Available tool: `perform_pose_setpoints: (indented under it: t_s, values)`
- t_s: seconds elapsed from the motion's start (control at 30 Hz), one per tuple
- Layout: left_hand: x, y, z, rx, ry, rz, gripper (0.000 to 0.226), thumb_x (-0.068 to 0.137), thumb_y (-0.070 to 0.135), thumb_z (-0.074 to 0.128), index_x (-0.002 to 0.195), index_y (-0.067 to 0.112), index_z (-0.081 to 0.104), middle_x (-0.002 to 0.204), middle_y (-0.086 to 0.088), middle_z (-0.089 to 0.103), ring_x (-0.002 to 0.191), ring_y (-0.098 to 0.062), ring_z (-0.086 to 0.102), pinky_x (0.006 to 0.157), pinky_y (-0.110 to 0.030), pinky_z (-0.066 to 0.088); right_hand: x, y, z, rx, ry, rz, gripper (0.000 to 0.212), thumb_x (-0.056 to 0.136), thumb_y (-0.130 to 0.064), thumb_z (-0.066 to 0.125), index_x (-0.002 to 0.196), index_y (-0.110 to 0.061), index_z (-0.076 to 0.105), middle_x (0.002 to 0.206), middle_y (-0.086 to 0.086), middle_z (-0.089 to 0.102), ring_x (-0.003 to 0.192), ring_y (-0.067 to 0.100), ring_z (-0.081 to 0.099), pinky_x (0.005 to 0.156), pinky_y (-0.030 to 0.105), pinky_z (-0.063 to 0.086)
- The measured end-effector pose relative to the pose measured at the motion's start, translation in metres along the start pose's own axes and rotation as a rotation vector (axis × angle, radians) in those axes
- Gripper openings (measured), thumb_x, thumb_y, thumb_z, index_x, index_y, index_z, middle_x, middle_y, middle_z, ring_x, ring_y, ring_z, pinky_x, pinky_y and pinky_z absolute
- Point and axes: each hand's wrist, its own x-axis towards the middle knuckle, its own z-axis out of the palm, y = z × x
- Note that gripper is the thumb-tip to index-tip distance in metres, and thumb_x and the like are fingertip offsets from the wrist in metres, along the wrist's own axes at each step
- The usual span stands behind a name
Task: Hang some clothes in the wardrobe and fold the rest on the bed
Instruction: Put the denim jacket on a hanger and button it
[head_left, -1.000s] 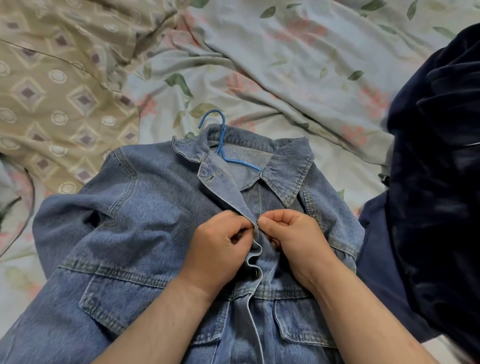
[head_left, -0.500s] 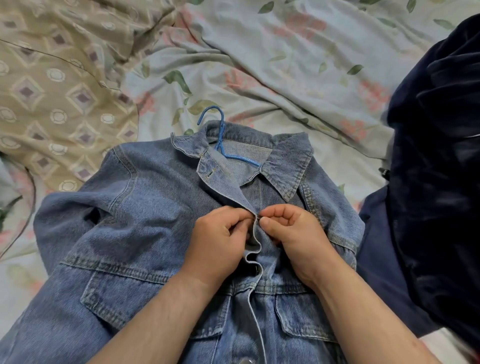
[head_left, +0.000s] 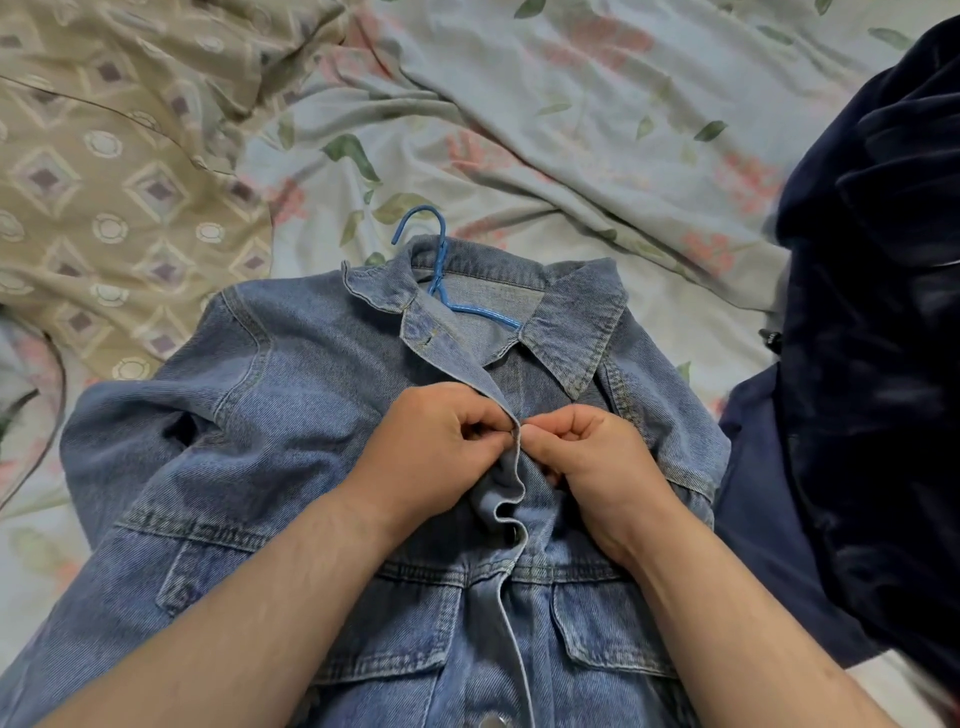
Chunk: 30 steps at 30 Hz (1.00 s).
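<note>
A blue denim jacket (head_left: 270, 415) lies front-up on the bed, with a blue plastic hanger (head_left: 441, 260) inside its collar and the hook sticking out past the neck. My left hand (head_left: 431, 457) pinches the jacket's left front edge at chest height. My right hand (head_left: 597, 462) pinches the right front edge against it, fingertips nearly touching. The fabric bunches in a ripple just below my fingers, above a metal button (head_left: 514, 532). Both forearms lie over the chest pockets.
The floral bedsheet (head_left: 571, 130) is rumpled behind the jacket. A beige patterned cover (head_left: 104, 171) lies at the left. A pile of dark navy clothes (head_left: 872, 364) fills the right side, close to the jacket's sleeve.
Both hands stay pinched on the jacket's front edges at the same spot. The fabric ripple under my fingers has grown and a button now shows below it.
</note>
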Motion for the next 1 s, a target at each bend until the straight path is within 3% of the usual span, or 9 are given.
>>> perform_pose_setpoints:
  t_s: [0.2,0.37,0.47,0.6,0.7,0.83,1.0]
  values:
    - [-0.010,0.000,0.013,-0.028,0.124,0.058,0.009,0.074,0.013,0.073,0.073,0.022,0.076,0.069,0.012,0.060,0.068,-0.006,0.060,0.061,-0.013,0.043,0.001,-0.003,0.000,0.004,-0.023,0.040,0.012,0.083,-0.010,0.075,0.073,-0.011,0.069,0.054,-0.001,0.059,0.046,0.004,0.047,0.045,0.014,0.040]
    - [-0.020,0.000,0.025,-0.093,0.276,0.028,0.008,0.075,0.012,0.076,0.076,0.020,0.076,0.073,0.011,0.061,0.069,-0.006,0.061,0.064,-0.015,0.047,0.005,-0.005,0.002,-0.058,-0.048,0.027,0.012,0.085,-0.001,0.072,0.075,-0.007,0.069,0.057,0.000,0.060,0.046,0.005,0.049,0.044,0.015,0.040]
    - [-0.026,0.000,0.030,-0.187,0.332,-0.077,0.020,0.072,0.003,0.083,0.075,0.020,0.073,0.076,0.010,0.062,0.068,-0.007,0.063,0.064,-0.012,0.049,0.006,-0.002,0.001,-0.090,-0.025,0.005,0.019,0.088,0.001,0.067,0.072,-0.009,0.066,0.054,0.000,0.057,0.045,0.007,0.047,0.045,0.018,0.039]
    - [-0.031,0.000,0.031,-0.201,0.322,-0.073,0.011,0.074,0.014,0.082,0.079,0.021,0.074,0.080,0.012,0.063,0.072,-0.008,0.065,0.068,-0.021,0.054,0.004,0.002,0.000,-0.225,-0.048,-0.058,0.028,0.095,-0.007,0.060,0.068,-0.014,0.064,0.055,-0.002,0.053,0.051,0.009,0.044,0.054,0.024,0.040]
    - [-0.033,0.000,0.031,-0.191,0.312,-0.054,0.007,0.074,0.023,0.077,0.081,0.021,0.076,0.080,0.014,0.062,0.074,-0.006,0.065,0.070,-0.019,0.053,0.003,0.003,-0.001,-0.270,-0.049,-0.093,0.032,0.097,-0.007,0.057,0.066,-0.017,0.061,0.055,-0.004,0.051,0.052,0.008,0.044,0.055,0.022,0.040]
    - [-0.033,0.000,0.033,-0.148,0.312,0.011,0.009,0.076,0.019,0.077,0.085,0.019,0.076,0.082,0.013,0.060,0.074,-0.006,0.063,0.069,-0.013,0.050,0.002,0.001,0.001,-0.286,-0.057,-0.072,0.031,0.098,-0.007,0.054,0.069,-0.016,0.057,0.052,-0.008,0.046,0.049,0.007,0.039,0.051,0.023,0.034]
    - [-0.033,0.000,0.034,-0.096,0.337,0.073,0.011,0.075,0.014,0.079,0.080,0.015,0.069,0.083,0.007,0.059,0.076,-0.006,0.061,0.067,-0.023,0.053,0.007,0.003,0.004,-0.245,-0.014,-0.063,0.027,0.095,0.000,0.056,0.073,-0.016,0.058,0.055,-0.004,0.047,0.049,0.008,0.038,0.049,0.024,0.032]
